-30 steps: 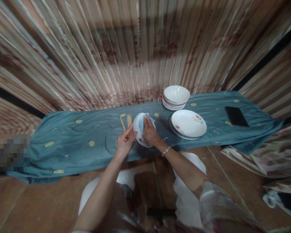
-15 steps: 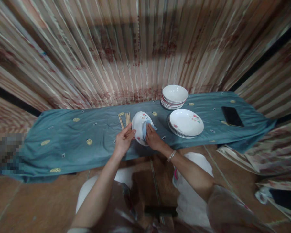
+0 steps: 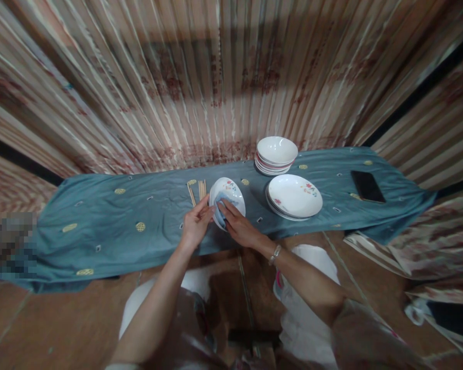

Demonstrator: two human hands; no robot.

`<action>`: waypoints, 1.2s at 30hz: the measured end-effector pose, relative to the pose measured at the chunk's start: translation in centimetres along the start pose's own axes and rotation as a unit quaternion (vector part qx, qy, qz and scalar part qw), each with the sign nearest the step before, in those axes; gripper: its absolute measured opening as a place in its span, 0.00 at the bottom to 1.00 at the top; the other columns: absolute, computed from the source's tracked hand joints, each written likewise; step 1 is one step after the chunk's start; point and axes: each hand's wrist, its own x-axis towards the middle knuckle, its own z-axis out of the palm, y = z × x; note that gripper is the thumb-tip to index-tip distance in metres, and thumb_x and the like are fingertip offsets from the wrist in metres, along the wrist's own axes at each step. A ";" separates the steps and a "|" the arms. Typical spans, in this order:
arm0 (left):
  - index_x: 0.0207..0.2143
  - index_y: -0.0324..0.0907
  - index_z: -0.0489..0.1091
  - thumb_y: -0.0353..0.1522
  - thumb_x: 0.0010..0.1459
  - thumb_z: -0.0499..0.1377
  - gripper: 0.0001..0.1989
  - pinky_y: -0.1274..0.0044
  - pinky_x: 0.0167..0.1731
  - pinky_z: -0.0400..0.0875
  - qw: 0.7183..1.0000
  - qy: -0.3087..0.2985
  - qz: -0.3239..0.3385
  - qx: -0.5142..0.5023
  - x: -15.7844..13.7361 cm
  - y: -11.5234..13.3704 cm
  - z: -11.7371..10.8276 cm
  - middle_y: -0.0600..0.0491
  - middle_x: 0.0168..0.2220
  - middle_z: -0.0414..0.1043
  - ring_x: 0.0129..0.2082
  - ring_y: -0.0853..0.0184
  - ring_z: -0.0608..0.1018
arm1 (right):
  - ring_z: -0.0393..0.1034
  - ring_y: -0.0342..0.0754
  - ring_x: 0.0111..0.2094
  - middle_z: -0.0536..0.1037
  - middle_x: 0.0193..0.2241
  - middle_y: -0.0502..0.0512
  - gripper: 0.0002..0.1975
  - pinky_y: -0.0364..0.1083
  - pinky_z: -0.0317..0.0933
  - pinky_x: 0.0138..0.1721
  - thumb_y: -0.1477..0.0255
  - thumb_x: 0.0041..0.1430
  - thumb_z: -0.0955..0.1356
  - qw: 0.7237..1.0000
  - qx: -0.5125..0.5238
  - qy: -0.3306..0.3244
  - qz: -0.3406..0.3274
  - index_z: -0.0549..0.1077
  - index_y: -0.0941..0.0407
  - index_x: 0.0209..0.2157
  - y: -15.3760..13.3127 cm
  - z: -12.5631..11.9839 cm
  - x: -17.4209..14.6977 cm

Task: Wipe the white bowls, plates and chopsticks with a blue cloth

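Now the left hand (image 3: 196,226) grip pinches the left rim of a tilted dish (image 3: 236,194), held over the counter (image 3: 111,221); the right hand (image 3: 239,228) grip has a blue cloth (image 3: 219,216) pressed under its fingers. Cloth has shifted from right edge to left part, so wiping seems to cover fresh surface. Chopsticks (image 3: 202,190) just beyond; stacked plates (image 3: 293,196), then bowls (image 3: 277,150).

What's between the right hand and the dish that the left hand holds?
In the head view, a bunched blue cloth lies between the right hand and the dish.
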 end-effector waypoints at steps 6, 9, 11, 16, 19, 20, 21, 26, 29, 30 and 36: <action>0.49 0.39 0.75 0.41 0.39 0.69 0.32 0.79 0.27 0.73 1.000 -0.009 0.022 0.014 -0.3 0.2 0.0 0.56 0.25 0.74 0.22 0.74 0.72 | 0.36 0.51 0.69 0.45 0.68 0.63 0.33 0.55 0.41 0.68 0.78 0.61 0.57 0.999 -0.028 0.021 -0.018 0.46 0.62 0.67 0.1 -0.2 2.1; 0.47 0.39 0.76 0.41 0.39 0.69 0.31 0.80 0.26 0.72 0.999 -0.012 0.034 0.019 -0.4 0.3 0.1 0.57 0.24 0.74 0.21 0.75 0.71 | 0.35 0.53 0.69 0.45 0.68 0.67 0.31 0.56 0.41 0.68 0.75 0.63 0.56 0.998 -0.042 0.037 -0.005 0.46 0.67 0.67 0.5 -0.3 3.2; 0.46 0.39 0.77 0.42 0.38 0.70 0.30 0.80 0.25 0.72 0.999 -0.010 0.037 0.019 -0.4 0.4 0.1 0.57 0.24 0.73 0.21 0.75 0.71 | 0.36 0.54 0.69 0.44 0.68 0.70 0.30 0.58 0.42 0.67 0.74 0.64 0.54 0.998 -0.049 0.049 0.007 0.46 0.69 0.66 0.8 -0.2 3.7; 0.46 0.39 0.77 0.41 0.38 0.69 0.30 0.81 0.24 0.71 0.999 -0.006 0.025 0.020 -0.4 0.6 0.1 0.58 0.23 0.73 0.21 0.75 0.70 | 0.37 0.56 0.69 0.46 0.67 0.70 0.30 0.62 0.43 0.66 0.73 0.65 0.53 0.995 -0.067 0.070 0.016 0.47 0.68 0.66 1.5 -0.1 4.2; 0.46 0.40 0.77 0.42 0.37 0.70 0.30 0.81 0.24 0.71 1.000 -0.003 0.024 0.015 -0.4 0.5 0.1 0.57 0.23 0.74 0.21 0.75 0.70 | 0.37 0.55 0.69 0.47 0.67 0.69 0.29 0.60 0.43 0.67 0.74 0.64 0.53 0.993 -0.083 0.076 0.019 0.49 0.68 0.66 2.0 -0.2 4.0; 0.46 0.40 0.77 0.42 0.37 0.70 0.31 0.81 0.24 0.71 1.000 -0.002 0.025 0.012 -0.4 0.5 0.1 0.57 0.23 0.74 0.21 0.75 0.71 | 0.38 0.55 0.69 0.48 0.67 0.69 0.29 0.59 0.43 0.67 0.74 0.64 0.53 0.993 -0.088 0.079 0.022 0.49 0.68 0.66 2.2 -0.2 3.9; 0.46 0.40 0.77 0.42 0.37 0.70 0.31 0.81 0.24 0.71 1.000 -0.003 0.025 0.010 -0.4 0.4 0.1 0.56 0.24 0.74 0.21 0.74 0.71 | 0.39 0.54 0.69 0.49 0.67 0.69 0.29 0.59 0.44 0.67 0.75 0.64 0.53 0.992 -0.092 0.082 0.025 0.50 0.68 0.66 2.4 -0.3 3.8; 0.48 0.41 0.75 0.42 0.38 0.70 0.33 0.78 0.27 0.73 1.000 -0.010 0.020 0.004 -0.5 0.2 0.1 0.55 0.26 0.75 0.23 0.72 0.73 | 0.42 0.55 0.68 0.52 0.66 0.70 0.29 0.61 0.46 0.66 0.76 0.63 0.54 0.990 -0.110 0.083 0.031 0.51 0.68 0.65 3.3 -0.4 3.2; 0.48 0.39 0.75 0.41 0.38 0.69 0.32 0.78 0.27 0.73 1.000 -0.012 0.018 0.003 -0.5 0.3 0.2 0.56 0.25 0.74 0.23 0.73 0.73 | 0.44 0.55 0.68 0.53 0.65 0.72 0.29 0.60 0.47 0.66 0.77 0.62 0.55 0.988 -0.129 0.079 0.033 0.53 0.71 0.64 3.6 -0.5 2.8; 0.48 0.39 0.76 0.41 0.38 0.69 0.32 0.78 0.27 0.73 1.000 -0.011 0.018 0.002 -0.5 0.4 0.2 0.56 0.25 0.74 0.23 0.73 0.72 | 0.44 0.55 0.68 0.53 0.65 0.72 0.29 0.60 0.47 0.66 0.78 0.61 0.55 0.987 -0.137 0.078 0.035 0.53 0.72 0.64 3.6 -0.5 2.7; 0.45 0.40 0.77 0.41 0.37 0.70 0.30 0.80 0.24 0.71 1.000 -0.005 0.026 0.010 -0.5 0.6 0.3 0.58 0.22 0.73 0.20 0.75 0.70 | 0.48 0.57 0.67 0.55 0.65 0.73 0.29 0.58 0.50 0.64 0.79 0.61 0.56 0.979 -0.186 0.067 0.059 0.55 0.72 0.63 3.5 -0.5 1.9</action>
